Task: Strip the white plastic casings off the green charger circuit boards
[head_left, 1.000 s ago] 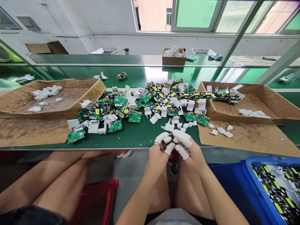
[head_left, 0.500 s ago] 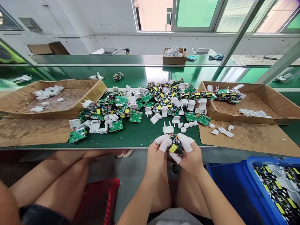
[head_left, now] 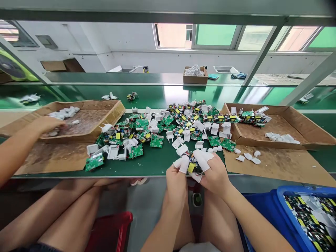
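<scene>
Just off the table's front edge, my left hand (head_left: 178, 173) and my right hand (head_left: 215, 168) are closed around one circuit board (head_left: 192, 167) with a yellow component. White finger cots cover several of my fingertips. Beyond my left fingers, a white plug casing (head_left: 182, 150) sits close to the board, with wires between them. My fingers hide much of the board. A large heap of green circuit boards (head_left: 156, 140) and white plug casings (head_left: 169, 135) lies ahead of my hands. Small white finger cots (head_left: 215, 149) rest just past my right hand.
A co-worker's hand (head_left: 54, 125) reaches into the left cardboard tray (head_left: 105, 120), which holds white cots. Boards and more cots lie in the right cardboard tray (head_left: 312, 127). A blue bin (head_left: 282, 199) of boards stands at lower right, a red stool (head_left: 126, 218) at lower left.
The view has tilted upward a little. A co-worker's arm has come into the left tray. The plug casing at my hands has turned and shifted left; both my hands still hold the board.
</scene>
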The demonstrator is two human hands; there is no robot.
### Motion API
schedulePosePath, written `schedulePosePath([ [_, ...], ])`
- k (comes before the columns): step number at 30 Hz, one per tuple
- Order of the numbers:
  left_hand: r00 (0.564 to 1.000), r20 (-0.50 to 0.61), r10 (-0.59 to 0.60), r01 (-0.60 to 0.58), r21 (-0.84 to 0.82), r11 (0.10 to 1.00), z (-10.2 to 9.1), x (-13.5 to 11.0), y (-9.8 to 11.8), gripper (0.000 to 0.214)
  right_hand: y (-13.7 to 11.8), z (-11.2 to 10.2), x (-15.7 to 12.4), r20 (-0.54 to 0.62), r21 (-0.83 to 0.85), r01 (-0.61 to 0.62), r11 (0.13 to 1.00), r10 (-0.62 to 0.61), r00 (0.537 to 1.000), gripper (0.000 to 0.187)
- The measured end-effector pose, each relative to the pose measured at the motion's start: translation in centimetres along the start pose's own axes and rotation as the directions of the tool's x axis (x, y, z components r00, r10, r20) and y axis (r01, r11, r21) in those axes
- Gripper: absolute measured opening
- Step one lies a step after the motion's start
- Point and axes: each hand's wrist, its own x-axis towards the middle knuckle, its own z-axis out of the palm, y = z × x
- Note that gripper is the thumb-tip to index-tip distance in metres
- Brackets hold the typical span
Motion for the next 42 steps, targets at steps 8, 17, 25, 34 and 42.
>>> schedulePosePath([
  [8,0.974,-0.06,0.216,-0.207,0.134,0.969,1.8,6.5,2.1,0.047,4.1,3.5,6.6,0.099,-0.088,0.069,0.994,-0.06,0.993,0.038],
  [17,0.926,0.269,0.266,-0.371,0.781,0.502,-6.0,11.0,4.6,0.038,16.3,10.9,19.2,0.509,-0.212,-0.431,0.877,0.476,0.717,0.044],
  [25,0.89,0.439,0.124,-0.408,0.888,-0.211,-5.6,11.7,2.9,0.039,16.2,11.9,19.3,0.541,-0.334,-0.453,0.826,0.562,0.626,0.05],
  [34,0.897,0.32,0.304,-0.424,0.818,0.389,-6.2,11.7,2.3,0.032,5.8,0.9,-0.9,0.55,-0.466,-0.389,0.795,0.604,0.576,0.021],
  [42,0.959,-0.17,-0.225,0.137,-0.417,0.899,-4.1,6.6,3.5,0.027,5.1,3.9,-7.3,0.147,-0.284,-0.453,0.845,0.505,0.85,0.029],
])
